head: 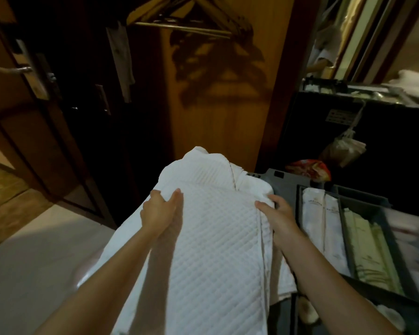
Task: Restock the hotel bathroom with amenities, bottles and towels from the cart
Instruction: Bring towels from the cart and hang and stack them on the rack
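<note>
Before dim wardrobe [215, 105], beside cart [288, 187]: gripping white quilted towel [213, 238] by edges with left hand [159, 210], right hand [277, 211]; likely soft, light, floppy

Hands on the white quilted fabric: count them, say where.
2. The left hand grips the white quilted fabric at its left edge; the right hand holds its right edge, beside the grey plastic cart tray.

Grey cart [286, 187]: white quilted towel [211, 238] on top, packets [321, 226] in tray.
</note>
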`<action>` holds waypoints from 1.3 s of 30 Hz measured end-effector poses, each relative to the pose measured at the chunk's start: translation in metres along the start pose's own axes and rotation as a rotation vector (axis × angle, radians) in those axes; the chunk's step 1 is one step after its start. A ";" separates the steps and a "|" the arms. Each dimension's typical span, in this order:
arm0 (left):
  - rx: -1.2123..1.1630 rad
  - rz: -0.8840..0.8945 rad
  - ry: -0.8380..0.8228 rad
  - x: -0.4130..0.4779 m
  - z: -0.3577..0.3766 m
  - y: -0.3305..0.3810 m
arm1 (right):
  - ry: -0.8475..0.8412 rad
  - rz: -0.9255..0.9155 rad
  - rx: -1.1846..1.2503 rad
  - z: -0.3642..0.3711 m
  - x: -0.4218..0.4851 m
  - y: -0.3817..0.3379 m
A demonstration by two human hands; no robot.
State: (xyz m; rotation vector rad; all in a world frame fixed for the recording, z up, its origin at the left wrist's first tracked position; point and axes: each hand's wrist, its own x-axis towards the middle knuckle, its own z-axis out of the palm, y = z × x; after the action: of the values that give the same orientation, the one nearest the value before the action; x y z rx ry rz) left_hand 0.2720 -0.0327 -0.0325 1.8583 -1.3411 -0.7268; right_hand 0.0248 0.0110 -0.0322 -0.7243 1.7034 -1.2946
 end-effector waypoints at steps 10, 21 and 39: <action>-0.793 0.062 -0.410 0.049 -0.051 0.030 | 0.051 -0.516 0.210 0.020 -0.017 -0.063; -0.268 -0.091 -0.676 0.069 -0.035 -0.016 | -0.146 0.087 -0.155 0.027 -0.001 0.005; -0.620 -0.272 -1.026 -0.004 -0.056 -0.021 | -0.138 0.092 -0.407 -0.005 -0.046 0.020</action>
State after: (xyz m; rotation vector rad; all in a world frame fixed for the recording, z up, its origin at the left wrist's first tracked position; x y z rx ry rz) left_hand 0.3259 -0.0122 -0.0166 1.1486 -1.1755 -2.1459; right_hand 0.0429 0.0571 -0.0379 -0.9326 1.8821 -0.8208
